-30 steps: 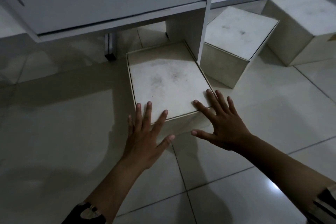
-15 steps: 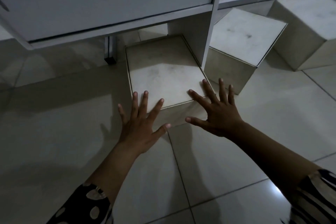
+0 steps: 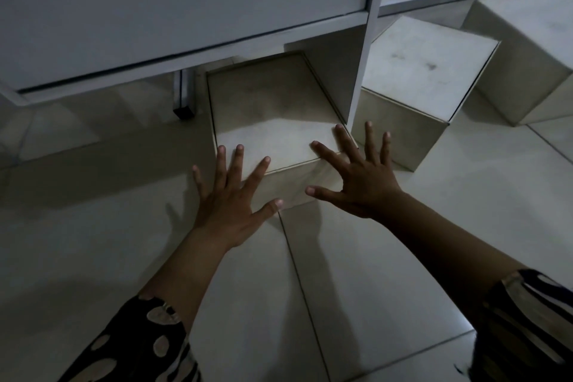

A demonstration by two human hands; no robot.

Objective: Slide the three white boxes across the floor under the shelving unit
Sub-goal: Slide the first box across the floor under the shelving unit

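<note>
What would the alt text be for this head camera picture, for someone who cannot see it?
Two bare hands, left hand and right hand, press spread fingers on the near edge of a white box lying partly under a white shelving unit. Two more white boxes sit to its right on the tiled floor.

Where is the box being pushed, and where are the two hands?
pushed box [image 3: 273,115], head view, its top face
left hand [image 3: 229,205], head view, back of hand
right hand [image 3: 362,186], head view, back of hand
</note>
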